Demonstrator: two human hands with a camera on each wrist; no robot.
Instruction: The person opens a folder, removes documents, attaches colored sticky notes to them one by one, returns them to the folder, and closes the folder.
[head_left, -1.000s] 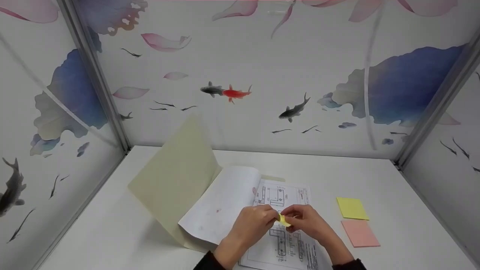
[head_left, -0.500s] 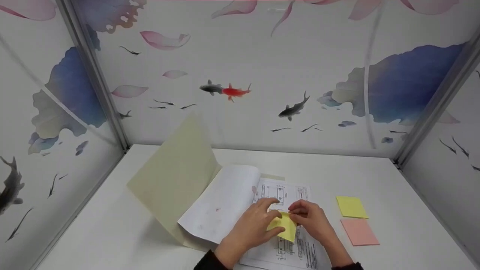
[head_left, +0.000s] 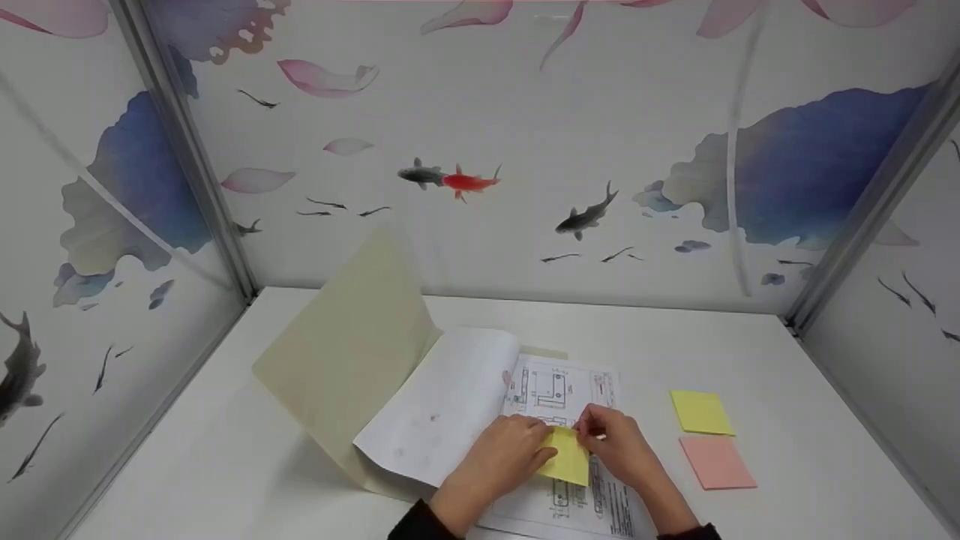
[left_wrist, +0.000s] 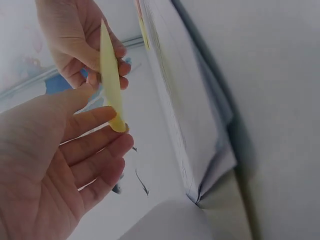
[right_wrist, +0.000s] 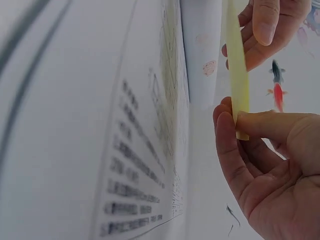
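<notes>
Folder [head_left: 345, 360], sticky notes [head_left: 703, 412] on table [head_left: 817, 465]

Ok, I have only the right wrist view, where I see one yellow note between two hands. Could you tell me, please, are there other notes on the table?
Observer: Yes, the head view shows a yellow pad and a pink pad on the table, to the right of the right hand.
Operator: Thank you. Which of these two is nearer to the person?
Observer: The pink pad; the yellow one lies just beyond it.
Operator: And what is to the left of the white curled sheet?
Observer: A pale cover, opened and raised at a slant.
</notes>
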